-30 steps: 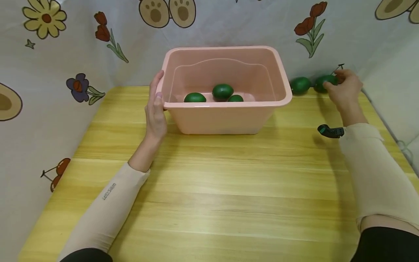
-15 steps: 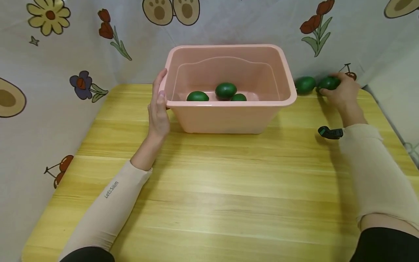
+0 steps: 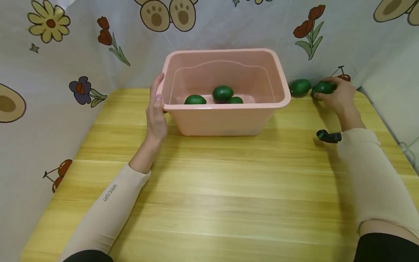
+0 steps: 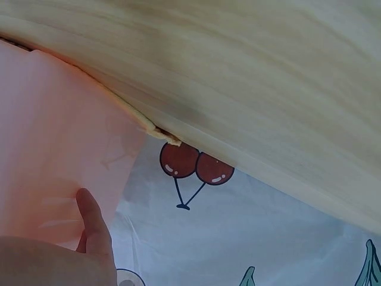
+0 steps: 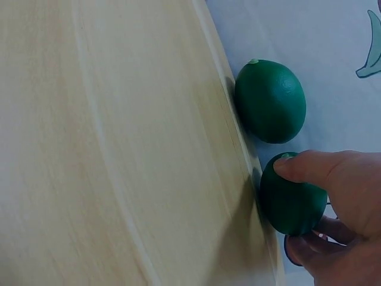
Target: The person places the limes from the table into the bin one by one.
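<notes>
My right hand [image 3: 342,96] pinches a green lime [image 5: 290,199] between thumb and fingers, at the table's back right edge against the cloth. Just to its left lies another lime [image 3: 299,87], almost touching it. A pink plastic tub [image 3: 219,122] stands upright at the back middle. Inside it, a lime [image 3: 223,94] and two more are partly visible above the front rim. Against the tub's left side rests my left hand [image 3: 156,116], its fingers along the rim and the thumb near the front corner. In the left wrist view, a fairly straight finger [image 4: 94,223] touches the tub's outer wall.
A pale wooden table [image 3: 229,196] spreads in front of both arms. Behind and beside it hangs a white cloth [image 3: 229,25] printed with flowers and fruit. A small black device [image 3: 328,136] sticks out from the right wrist. A cable [image 3: 407,149] runs along the right side.
My right hand has shifted slightly left and closed more around the lime, which has moved a little toward its neighbour. The left hand stays on the tub. The head view bobs slightly.
</notes>
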`<state>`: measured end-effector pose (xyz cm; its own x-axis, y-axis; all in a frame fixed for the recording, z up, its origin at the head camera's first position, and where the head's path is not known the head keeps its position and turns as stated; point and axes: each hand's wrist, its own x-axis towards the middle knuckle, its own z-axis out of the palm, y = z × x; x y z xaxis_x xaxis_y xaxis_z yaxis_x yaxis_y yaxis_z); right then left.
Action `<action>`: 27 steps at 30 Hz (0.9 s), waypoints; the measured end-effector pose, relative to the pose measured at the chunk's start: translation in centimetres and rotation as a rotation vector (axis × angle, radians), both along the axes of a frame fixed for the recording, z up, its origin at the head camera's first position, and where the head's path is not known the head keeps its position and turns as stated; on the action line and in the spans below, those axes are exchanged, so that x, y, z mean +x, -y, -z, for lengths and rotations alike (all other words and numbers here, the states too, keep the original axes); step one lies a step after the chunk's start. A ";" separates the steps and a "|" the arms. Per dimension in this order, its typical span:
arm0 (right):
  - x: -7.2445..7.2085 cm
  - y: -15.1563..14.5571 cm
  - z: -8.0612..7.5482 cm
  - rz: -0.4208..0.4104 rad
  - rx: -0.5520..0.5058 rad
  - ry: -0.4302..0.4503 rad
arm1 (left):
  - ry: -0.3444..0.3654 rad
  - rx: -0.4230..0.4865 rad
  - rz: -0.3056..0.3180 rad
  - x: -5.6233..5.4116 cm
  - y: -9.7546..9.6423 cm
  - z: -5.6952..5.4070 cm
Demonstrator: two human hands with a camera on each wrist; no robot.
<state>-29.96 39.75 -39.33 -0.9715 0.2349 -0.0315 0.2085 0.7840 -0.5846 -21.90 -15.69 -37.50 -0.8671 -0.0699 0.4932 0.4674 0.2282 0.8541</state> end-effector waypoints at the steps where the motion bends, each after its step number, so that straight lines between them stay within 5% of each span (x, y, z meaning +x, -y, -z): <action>1: 0.3 0.0 0.0 0.000 0.002 -0.003 | 0.001 -0.002 0.001 0.0 -0.1 0.0; 19: 2.7 0.7 0.4 -0.049 0.112 -0.094 | -0.011 -0.033 0.005 0.2 -0.1 0.2; 27: 3.2 1.4 -0.6 -0.174 0.180 -0.084 | -0.010 -0.051 -0.024 0.4 0.0 0.0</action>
<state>-26.80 38.35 -38.69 -0.9952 0.0587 0.0783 0.0181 0.8969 -0.4418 -21.54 -15.67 -37.45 -0.8608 -0.0648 0.5049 0.4694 0.2825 0.8366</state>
